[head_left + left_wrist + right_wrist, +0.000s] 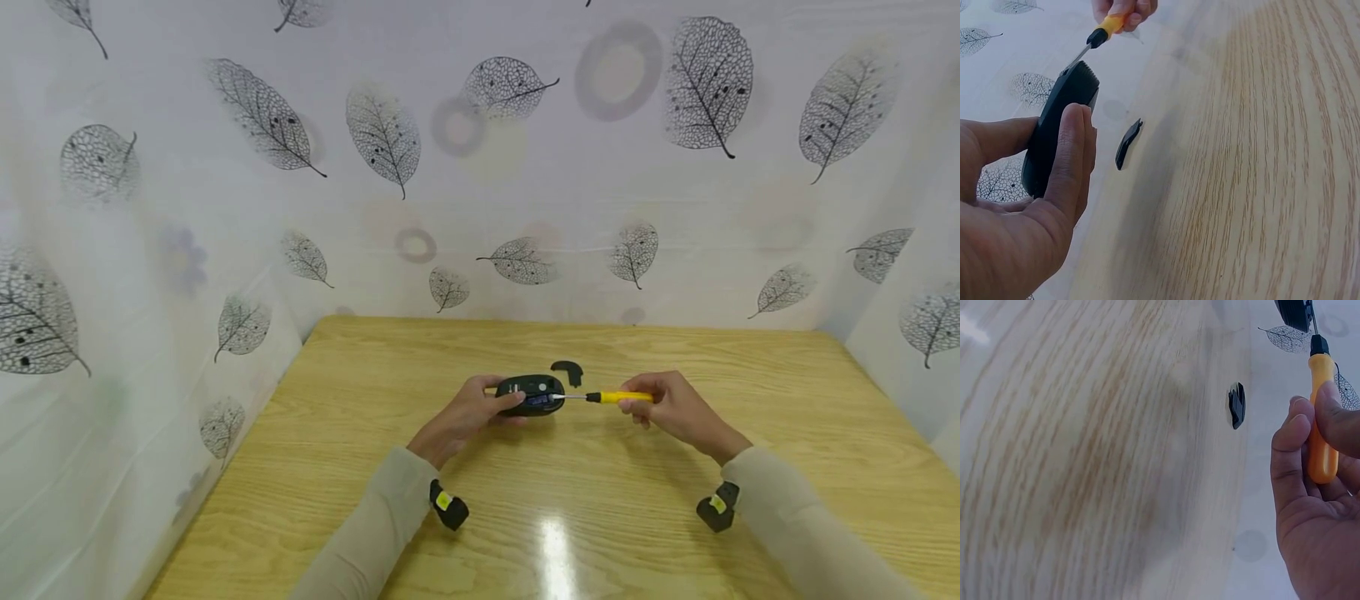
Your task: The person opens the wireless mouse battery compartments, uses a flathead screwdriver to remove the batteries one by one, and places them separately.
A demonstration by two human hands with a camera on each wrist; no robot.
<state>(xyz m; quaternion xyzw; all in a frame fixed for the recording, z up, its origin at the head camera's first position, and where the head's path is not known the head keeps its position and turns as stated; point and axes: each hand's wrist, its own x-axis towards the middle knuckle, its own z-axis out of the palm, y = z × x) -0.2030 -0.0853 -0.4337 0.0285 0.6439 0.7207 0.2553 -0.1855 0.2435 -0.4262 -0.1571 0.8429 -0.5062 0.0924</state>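
My left hand (474,410) grips a black computer mouse (529,385), its underside turned up and a compartment in it uncovered. In the left wrist view the thumb and fingers hold the mouse (1054,131) from both sides. A screwdriver (617,397) with a yellow handle is pinched in my right hand (675,408), its shaft pointing left. The tip reaches the compartment's right end; whether it touches anything inside cannot be made out. In the right wrist view, thumb and fingers wrap the screwdriver's handle (1322,419).
A small curved black cover (568,371) lies on the wooden table (570,475), just beyond the mouse and screwdriver. Behind the table's far edge hangs a pale curtain (525,192) printed with leaves.
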